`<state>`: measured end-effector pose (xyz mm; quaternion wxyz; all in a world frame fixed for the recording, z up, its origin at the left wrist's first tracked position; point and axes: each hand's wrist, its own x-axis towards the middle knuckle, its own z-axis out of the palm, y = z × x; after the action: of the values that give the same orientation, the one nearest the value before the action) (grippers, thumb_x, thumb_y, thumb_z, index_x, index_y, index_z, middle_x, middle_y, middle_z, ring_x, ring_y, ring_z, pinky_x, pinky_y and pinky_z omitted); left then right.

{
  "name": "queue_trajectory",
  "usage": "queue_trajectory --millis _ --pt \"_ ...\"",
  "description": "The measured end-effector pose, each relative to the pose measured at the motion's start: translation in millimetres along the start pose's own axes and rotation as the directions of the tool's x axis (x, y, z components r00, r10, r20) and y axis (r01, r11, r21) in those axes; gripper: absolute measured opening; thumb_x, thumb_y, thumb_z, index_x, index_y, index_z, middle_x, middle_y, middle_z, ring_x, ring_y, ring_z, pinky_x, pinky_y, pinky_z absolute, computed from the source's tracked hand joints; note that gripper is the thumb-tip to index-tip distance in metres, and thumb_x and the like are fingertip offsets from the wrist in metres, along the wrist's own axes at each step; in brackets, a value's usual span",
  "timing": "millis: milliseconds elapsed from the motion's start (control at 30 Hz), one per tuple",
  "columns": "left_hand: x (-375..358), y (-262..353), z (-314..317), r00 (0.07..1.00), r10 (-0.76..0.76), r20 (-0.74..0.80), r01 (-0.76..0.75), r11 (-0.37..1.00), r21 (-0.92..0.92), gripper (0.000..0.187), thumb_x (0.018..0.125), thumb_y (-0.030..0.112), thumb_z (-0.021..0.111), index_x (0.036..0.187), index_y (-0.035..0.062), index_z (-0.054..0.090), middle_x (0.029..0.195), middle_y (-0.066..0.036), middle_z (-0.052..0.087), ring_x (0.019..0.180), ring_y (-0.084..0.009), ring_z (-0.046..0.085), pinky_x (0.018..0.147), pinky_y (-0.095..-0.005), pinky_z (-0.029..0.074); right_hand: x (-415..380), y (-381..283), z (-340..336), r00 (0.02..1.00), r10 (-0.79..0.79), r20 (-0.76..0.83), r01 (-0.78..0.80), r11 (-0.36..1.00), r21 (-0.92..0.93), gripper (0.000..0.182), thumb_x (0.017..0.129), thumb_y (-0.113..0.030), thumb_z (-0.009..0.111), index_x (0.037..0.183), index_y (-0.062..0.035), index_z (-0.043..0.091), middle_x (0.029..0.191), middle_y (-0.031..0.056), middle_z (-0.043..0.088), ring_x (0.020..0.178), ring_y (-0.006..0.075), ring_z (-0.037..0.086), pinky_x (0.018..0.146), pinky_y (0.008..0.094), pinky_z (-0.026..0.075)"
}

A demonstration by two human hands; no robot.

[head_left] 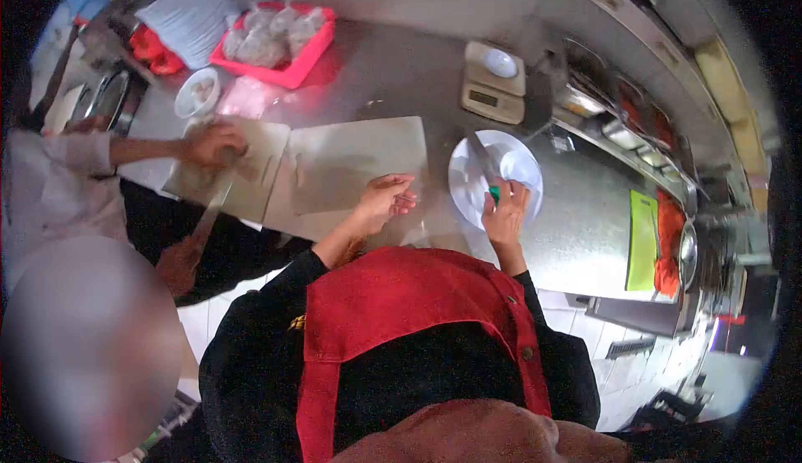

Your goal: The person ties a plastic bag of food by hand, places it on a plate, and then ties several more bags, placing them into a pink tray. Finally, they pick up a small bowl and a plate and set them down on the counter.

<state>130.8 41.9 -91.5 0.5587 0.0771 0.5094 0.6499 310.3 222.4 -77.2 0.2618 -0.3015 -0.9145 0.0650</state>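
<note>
My right hand (506,212) is over a white plate (461,192) with its fingers on the green handle (494,195) of a knife. The knife's blade (481,155) points away from me across the plate. A small white bowl (520,162) appears to sit in the plate. My left hand (388,196) hovers by the near right part of a white cutting board (355,162); its fingers are loosely bent and apart, with nothing seen in them.
At my left a co-worker's hand (215,142) rests over another cutting board (269,141), a knife (210,212) in the other hand. Behind stand a pink basket (292,74) of bags and a white bowl (185,102). A scale (493,108) and green board (642,241) are rightward.
</note>
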Motion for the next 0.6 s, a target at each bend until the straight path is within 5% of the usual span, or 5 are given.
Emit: queue_trajectory --millis 300,400,433,467,600 --pt "-31 -10 -65 0.859 0.217 -0.464 -0.316 0.937 -0.147 0.022 0.083 0.02 0.058 0.102 0.0089 0.054 0.077 -0.002 0.059 0.066 -0.0111 0.056 0.055 -0.0226 0.043 21 -66 34 0.961 -0.274 -0.035 0.27 0.904 0.33 0.032 0.066 -0.004 0.062 0.098 -0.0041 0.055 0.093 0.0166 0.049 0.089 0.0338 0.046 0.078 0.0433 0.037" --pt "-35 -13 -95 0.683 0.451 -0.574 -0.428 0.884 0.186 0.025 0.079 0.016 0.06 0.102 0.009 0.054 0.081 -0.004 0.059 0.076 -0.0168 0.056 0.064 -0.0297 0.044 25 -80 55 0.944 -0.326 0.057 0.275 0.869 0.412 0.036 0.066 -0.005 0.061 0.101 -0.004 0.052 0.096 0.0182 0.048 0.092 0.0345 0.045 0.079 0.044 0.037" --pt "-39 -13 -104 0.473 0.696 -0.541 -0.243 0.693 0.679 0.031 0.076 0.016 0.061 0.105 0.0084 0.053 0.086 -0.007 0.058 0.083 -0.0206 0.054 0.071 -0.0342 0.041 27 -84 60 0.937 -0.34 0.084 0.281 0.872 0.4 0.039 0.066 -0.007 0.062 0.104 -0.0035 0.052 0.099 0.017 0.05 0.092 0.0342 0.045 0.081 0.0435 0.036" --pt "-41 -13 -112 0.319 0.885 -0.339 0.092 0.327 0.941 0.037 0.073 0.017 0.062 0.107 0.0079 0.051 0.092 -0.01 0.057 0.09 -0.0244 0.052 0.077 -0.0387 0.039 28 -87 66 0.929 -0.354 0.111 0.287 0.876 0.388 0.043 0.066 -0.009 0.063 0.106 -0.003 0.051 0.101 0.0158 0.051 0.093 0.0338 0.045 0.082 0.043 0.036" --pt "-42 -19 -130 0.268 0.894 -0.36 0.142 0.333 0.932 0.05 0.068 0.022 0.064 0.113 0.0085 0.048 0.1 -0.015 0.052 0.099 -0.0315 0.046 0.085 -0.0449 0.032 27 -83 94 0.885 -0.348 0.309 0.303 0.935 0.185 0.049 0.068 -0.016 0.062 0.113 -0.0023 0.046 0.108 0.0154 0.05 0.101 0.0351 0.043 0.088 0.0443 0.032"
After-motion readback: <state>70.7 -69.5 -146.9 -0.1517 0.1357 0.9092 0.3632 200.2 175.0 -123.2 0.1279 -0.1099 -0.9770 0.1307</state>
